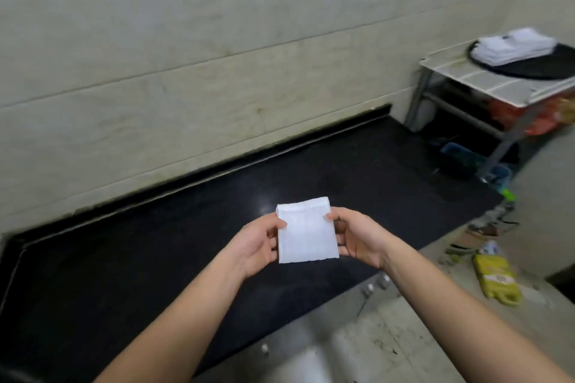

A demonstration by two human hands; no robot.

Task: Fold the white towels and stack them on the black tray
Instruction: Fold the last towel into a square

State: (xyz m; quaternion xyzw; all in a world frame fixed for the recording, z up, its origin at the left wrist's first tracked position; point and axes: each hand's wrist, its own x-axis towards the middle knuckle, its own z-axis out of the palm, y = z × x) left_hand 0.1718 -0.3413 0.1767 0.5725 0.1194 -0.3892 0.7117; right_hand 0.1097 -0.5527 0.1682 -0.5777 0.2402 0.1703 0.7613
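Left hand: the left hand grasps the left edge of a folded white towel, thumb on the upper face near the top corner, fingers curled beneath and mostly hidden by the cloth.
Right hand: the right hand grasps the opposite edge the same way, thumb on top near the upper right corner, fingers under the cloth.
Forearms: both bare, reaching in from the lower edge of the view and converging on the towel.
Towel in hand: a small flat rectangle with folded layers showing along its top edge, held level between the two hands over the black countertop. Whether it touches the counter cannot be told.
Countertop: dark, glossy, with a light reflection just beyond the towel; it runs along the tiled wall.
Tray: a black tray sits on a white table at far right, well apart from the hands.
Stack: a stack of folded white towels lies on the tray's left part, blurred.
Under the table: a blue basket and orange items, too blurred to identify.
Floor, right: a yellow container lies on its side amid scattered debris.
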